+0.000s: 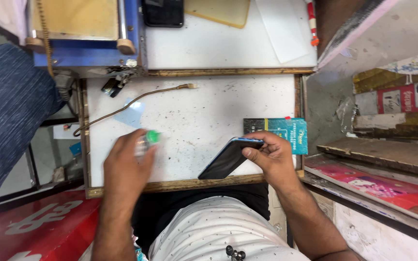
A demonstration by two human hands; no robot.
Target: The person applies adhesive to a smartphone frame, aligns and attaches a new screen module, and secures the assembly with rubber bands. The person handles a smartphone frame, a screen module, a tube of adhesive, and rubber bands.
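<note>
A frayed brown cable (122,108) curls across the scuffed white worktop (204,116). The left hand (126,166) wraps a small clear bottle (147,141) with a green cap. The right hand (272,154) grips a glossy dark phone (228,158), tilted on edge, beside a teal box (279,133).

Place: a small phone repair stall or workshop.
Table: a scuffed white table (204,121) with a worn wooden edge, centre of the frame.
Equipment: a blue machine with a roller (85,34), upper left.
Loose parts: a frayed cable (131,104) and a clear film sheet (130,115), left of centre.
Stock: a teal accessory packet (286,133), right of centre.
Surroundings: stacked printed boards (388,183), right edge.
</note>
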